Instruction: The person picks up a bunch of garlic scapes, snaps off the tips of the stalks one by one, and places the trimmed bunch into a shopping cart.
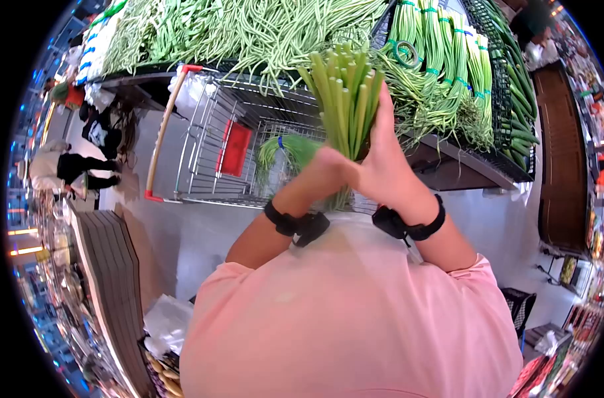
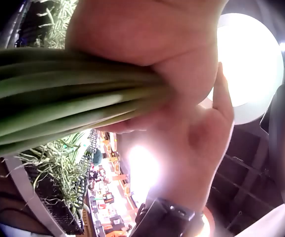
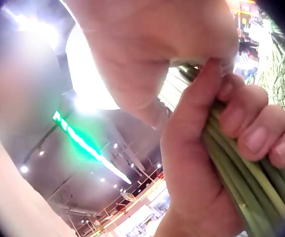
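Observation:
A bunch of thick green stalks point(image 1: 343, 99) stands upright in front of my chest, cut ends up, with greener tops hanging below. My left hand point(image 1: 325, 170) grips it around the lower middle; in the right wrist view its fingers point(image 3: 253, 121) are curled over the stalks. My right hand point(image 1: 381, 156) holds the bunch from the right, its fingers reaching up along the far side. Both hands meet at the stalks and overlap there. The left wrist view shows the stalks point(image 2: 58, 103) running out of the left hand, with the right hand point(image 2: 194, 143) close behind.
A shopping cart point(image 1: 202, 132) stands ahead to the left, a blue-banded green bunch point(image 1: 280, 147) inside it. Behind lie heaped long beans point(image 1: 268, 33), banded greens point(image 1: 441, 46) and a roll of green tape point(image 1: 405, 54). Cucumbers point(image 1: 517, 119) fill the right end. People point(image 1: 83, 166) stand far left.

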A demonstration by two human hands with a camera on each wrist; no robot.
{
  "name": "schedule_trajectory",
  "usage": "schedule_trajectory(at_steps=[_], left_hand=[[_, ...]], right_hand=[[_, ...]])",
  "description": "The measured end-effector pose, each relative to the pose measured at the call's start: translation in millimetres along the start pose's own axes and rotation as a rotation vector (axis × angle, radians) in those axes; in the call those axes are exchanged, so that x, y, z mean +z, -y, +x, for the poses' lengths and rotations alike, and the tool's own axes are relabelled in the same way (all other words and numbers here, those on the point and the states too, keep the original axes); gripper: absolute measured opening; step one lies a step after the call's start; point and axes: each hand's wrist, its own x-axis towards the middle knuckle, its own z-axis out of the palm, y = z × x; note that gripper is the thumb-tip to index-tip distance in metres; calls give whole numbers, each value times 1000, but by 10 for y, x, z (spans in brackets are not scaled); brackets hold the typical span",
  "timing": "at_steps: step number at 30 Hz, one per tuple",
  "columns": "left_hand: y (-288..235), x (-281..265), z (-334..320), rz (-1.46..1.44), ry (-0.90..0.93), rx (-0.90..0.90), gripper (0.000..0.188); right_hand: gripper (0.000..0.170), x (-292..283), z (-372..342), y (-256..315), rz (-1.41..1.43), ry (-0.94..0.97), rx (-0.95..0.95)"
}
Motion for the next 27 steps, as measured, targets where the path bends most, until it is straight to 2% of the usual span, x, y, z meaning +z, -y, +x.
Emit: schedule_trajectory(at_steps=[1, 4, 7, 8, 9, 10, 11, 13, 15, 16, 18, 21, 23, 24, 27], left_hand=[[-22, -103, -18, 42, -23, -14, 30], [-311, -238, -58, 150, -122, -118, 42], [-648, -300, -67, 167, -192, -153, 48], [-592, -397, -51, 185, -163, -147, 48], [-590, -486, -38, 201, -138, -140, 48], [-639, -586, -41, 270, -102, -260, 50], [-646, -667, -47, 254, -113, -244, 48], [-626, -801, -87, 213, -140, -223, 43], [-554, -1039, -33, 354, -65, -201, 37], [-511, -1153, -6, 423, -20, -189, 34], [-448, -1347, 38, 454, -20, -249, 30], [-375, -1541, 57, 529, -1, -298, 30], [-180, -1639, 79, 514, 12, -268, 31], [-146, -1658, 76, 559, 1, -234, 33], [-54, -1657, 98, 631, 5, -272, 34]], right_hand=[[129, 51, 53, 5, 11, 3, 79], [84, 191, 240, 41, 164, -97, 151], [51, 361, 435, 145, 254, -193, 226], [42, 429, 488, 172, 255, -226, 257], [38, 505, 515, 134, 273, -275, 265], [33, 601, 533, 47, 294, -322, 271], [28, 683, 565, -4, 317, -365, 276], [34, 758, 628, -23, 418, -306, 288], [43, 847, 699, -171, 488, -275, 285], [70, 824, 739, -268, 316, -195, 291], [86, 1015, 741, -321, 73, -554, 42], [101, 999, 632, -402, -563, -711, -129], [98, 1020, 585, -184, -1049, -585, -171], [73, 1077, 582, -105, -1129, -494, -113], [46, 1222, 521, -194, -1243, -384, 8]])
